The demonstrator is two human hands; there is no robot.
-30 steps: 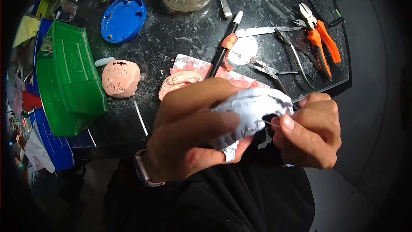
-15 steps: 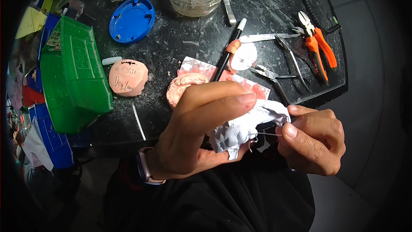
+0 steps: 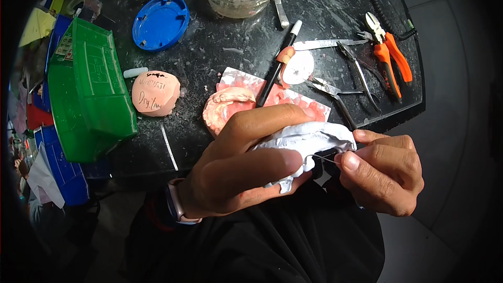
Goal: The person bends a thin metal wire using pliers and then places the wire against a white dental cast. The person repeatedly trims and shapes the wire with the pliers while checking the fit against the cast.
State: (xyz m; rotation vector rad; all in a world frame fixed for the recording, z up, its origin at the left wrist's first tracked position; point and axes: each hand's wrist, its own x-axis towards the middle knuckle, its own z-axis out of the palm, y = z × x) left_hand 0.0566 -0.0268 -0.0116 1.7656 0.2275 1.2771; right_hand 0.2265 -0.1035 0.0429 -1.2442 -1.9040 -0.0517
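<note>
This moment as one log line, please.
left hand: holds white cast | right hand: pinches wire | wire: by white cast, contact unclear | bench: pink block, orange pliers

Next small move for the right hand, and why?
Probably ease the thin curved metal wire slightly toward the white arch-shaped plaster-like cast: the right hand pinches the wire, the left hand holds the cast, and the wire's far end appears beside the cast's edge, contact unclear.

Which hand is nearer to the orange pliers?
Right. The right hand, pinching a thin wire, is below the orange pliers in the picture; the left hand, holding the white model, is farther off to their lower left.
</note>
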